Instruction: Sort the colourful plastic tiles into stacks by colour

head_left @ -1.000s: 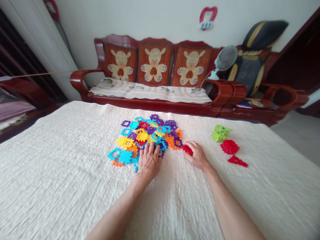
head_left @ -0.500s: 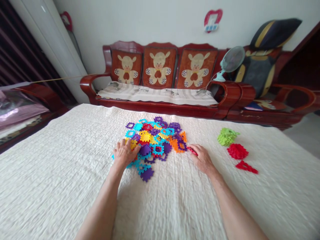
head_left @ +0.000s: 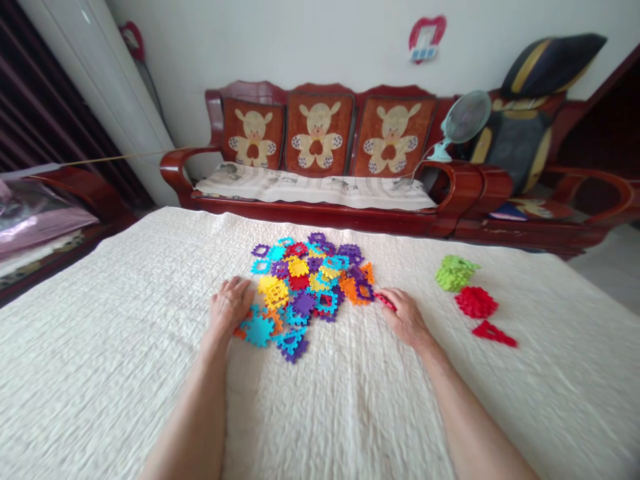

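Notched plastic building pieces in purple, turquoise, yellow, orange and red lie in a loose pile (head_left: 320, 280) mid-bed. My left hand (head_left: 231, 305) rests palm down at the pile's left edge, fingers extended and holding nothing I can see. Beside its fingertips are a yellow piece (head_left: 275, 292) and a turquoise piece (head_left: 259, 330). On the pile's right side, my right hand (head_left: 403, 316) is closed on a red building piece (head_left: 385, 301), whose notched edge sticks out past the fingers.
Further right stand a stack of green pieces (head_left: 454, 273) and a stack of red pieces (head_left: 477, 303). A single red triangular piece (head_left: 494, 333) lies in front of them. Behind the quilted cover (head_left: 125, 300) is a wooden sofa (head_left: 310, 208) with a small fan (head_left: 465, 120).
My left hand has drawn back leftward off the pile. Yellow, purple and turquoise pieces there have shifted, uncovering others. My right hand keeps its red piece in place.
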The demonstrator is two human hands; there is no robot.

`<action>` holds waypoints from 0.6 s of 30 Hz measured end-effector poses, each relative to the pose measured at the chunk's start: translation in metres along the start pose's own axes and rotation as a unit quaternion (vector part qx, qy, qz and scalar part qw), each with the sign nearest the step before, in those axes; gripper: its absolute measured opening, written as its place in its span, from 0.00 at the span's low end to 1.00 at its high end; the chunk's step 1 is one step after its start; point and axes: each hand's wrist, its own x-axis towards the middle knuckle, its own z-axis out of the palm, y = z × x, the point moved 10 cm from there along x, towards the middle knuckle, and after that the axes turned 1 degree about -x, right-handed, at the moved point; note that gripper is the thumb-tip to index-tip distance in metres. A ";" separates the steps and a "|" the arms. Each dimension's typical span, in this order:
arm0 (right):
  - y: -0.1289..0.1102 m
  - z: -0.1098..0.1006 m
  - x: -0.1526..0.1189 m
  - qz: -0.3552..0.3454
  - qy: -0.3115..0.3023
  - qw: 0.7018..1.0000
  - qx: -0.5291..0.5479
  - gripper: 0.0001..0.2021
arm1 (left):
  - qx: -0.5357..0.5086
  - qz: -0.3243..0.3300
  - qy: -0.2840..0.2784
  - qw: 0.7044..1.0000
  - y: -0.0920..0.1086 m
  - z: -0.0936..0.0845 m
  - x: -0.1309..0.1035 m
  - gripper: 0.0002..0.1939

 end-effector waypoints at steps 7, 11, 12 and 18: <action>0.001 -0.002 0.001 0.009 0.007 1.000 0.011 0.16 | -0.160 0.039 0.011 0.986 0.045 0.016 0.004 0.19; 0.011 -0.003 0.000 0.038 0.026 0.998 0.036 0.17 | -0.199 -0.094 0.028 0.975 0.007 0.016 0.007 0.22; 0.013 -0.004 -0.001 0.047 0.032 0.998 0.034 0.18 | -0.177 -0.096 0.042 0.979 0.001 0.013 0.008 0.22; 0.025 -0.010 -0.008 0.109 0.039 0.989 -0.094 0.29 | -0.097 -0.046 0.047 0.993 -0.012 0.014 0.018 0.20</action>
